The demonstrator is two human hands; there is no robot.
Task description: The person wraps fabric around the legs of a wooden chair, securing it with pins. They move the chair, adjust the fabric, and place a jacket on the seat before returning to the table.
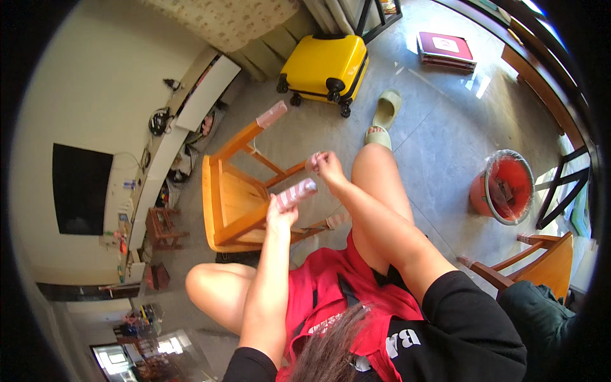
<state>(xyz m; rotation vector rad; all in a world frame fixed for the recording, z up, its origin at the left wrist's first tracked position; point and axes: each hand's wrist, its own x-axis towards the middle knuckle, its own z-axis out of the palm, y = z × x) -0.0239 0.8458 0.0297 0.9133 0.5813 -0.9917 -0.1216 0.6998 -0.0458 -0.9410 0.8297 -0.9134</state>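
Note:
A wooden chair or stool (238, 191) lies tipped on its side in front of me, its legs pointing to the right. My left hand (282, 214) is closed around one leg near its end, where a pink-and-white striped wrapping (296, 195) covers the wood. Just beyond it, my right hand (329, 167) pinches a small pink item (312, 163) at the end of another leg. Whether that item is loose or attached to the leg cannot be told. The upper leg's tip bears a pink wrapping (272, 113), and a striped one (337, 220) shows on the lower leg.
A yellow suitcase (324, 67) lies ahead on the tiled floor. To the right are a red bucket (477, 193) lined with clear plastic and another wooden chair (549, 262) with dark cloth (534, 305). A red box (446, 50) sits farther off. A low cabinet (210, 90) runs along the left wall.

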